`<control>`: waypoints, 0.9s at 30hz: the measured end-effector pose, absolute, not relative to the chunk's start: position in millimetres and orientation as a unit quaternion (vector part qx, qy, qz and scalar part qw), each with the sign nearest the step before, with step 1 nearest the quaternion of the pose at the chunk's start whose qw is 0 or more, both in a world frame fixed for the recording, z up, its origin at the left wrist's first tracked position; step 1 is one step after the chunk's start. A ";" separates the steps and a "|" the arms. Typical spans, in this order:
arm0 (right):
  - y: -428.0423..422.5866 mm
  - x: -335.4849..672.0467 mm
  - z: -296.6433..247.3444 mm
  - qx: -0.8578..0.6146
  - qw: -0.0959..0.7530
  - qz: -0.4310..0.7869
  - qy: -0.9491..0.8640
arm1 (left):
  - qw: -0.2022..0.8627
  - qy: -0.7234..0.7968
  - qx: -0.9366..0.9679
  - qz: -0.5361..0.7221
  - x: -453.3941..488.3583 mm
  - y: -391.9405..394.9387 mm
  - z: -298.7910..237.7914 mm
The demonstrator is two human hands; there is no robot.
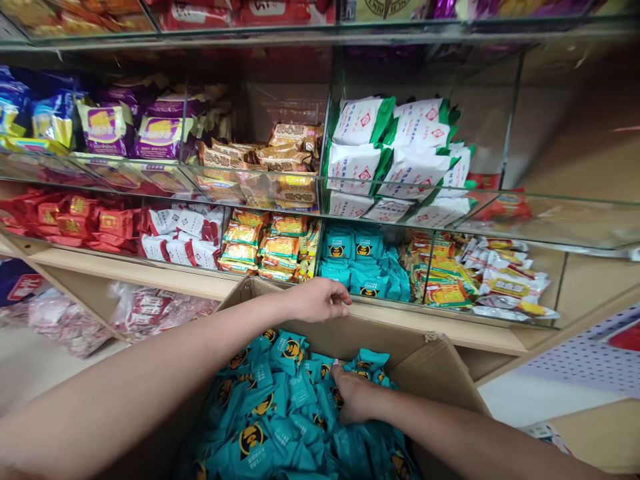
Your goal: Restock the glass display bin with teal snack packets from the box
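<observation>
A cardboard box [415,360] in front of me holds many teal snack packets [265,440] with black and yellow round logos. My right hand [356,395] is down inside the box, its fingers closed around a teal packet [336,398] and partly hidden among the others. Above the box's far side is my left hand [320,300], fingers loosely bent and apart, with nothing visible in it. Just behind that hand, a glass-fronted shelf compartment contains stacked teal packets [370,248] of the same kind.
Yellow-orange packets [280,247] and white-yellow packets [515,280] flank the teal compartment. White-green bags [360,167] fill the shelf above. A glass front [420,220] and wooden ledge [480,333] run behind the box. Plastic-wrapped packs [155,310] lie low at left.
</observation>
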State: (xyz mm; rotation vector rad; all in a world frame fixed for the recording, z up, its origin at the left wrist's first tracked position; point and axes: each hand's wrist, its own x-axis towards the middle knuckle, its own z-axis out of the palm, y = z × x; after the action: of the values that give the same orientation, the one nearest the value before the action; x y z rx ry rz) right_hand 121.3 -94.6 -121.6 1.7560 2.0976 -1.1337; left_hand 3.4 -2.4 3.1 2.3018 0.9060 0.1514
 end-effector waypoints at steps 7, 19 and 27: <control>-93.9 120.1 -128.1 0.610 0.047 -0.455 0.647 | 0.339 0.336 0.877 0.064 3.4 -1.7 1.7; -86.5 149.9 -42.7 0.461 -0.158 -0.401 0.775 | 0.565 0.354 0.738 0.103 1.3 -3.5 19.2; -73.7 174.9 -26.9 0.474 -0.536 -0.489 0.500 | 0.664 0.306 0.665 0.153 6.2 -14.9 15.6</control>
State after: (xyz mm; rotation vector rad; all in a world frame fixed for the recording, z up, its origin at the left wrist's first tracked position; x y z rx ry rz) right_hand 174.9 -73.7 -26.9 2.3962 2.5291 -2.4722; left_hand 6.2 -14.9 15.6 1.5021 0.6915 0.3451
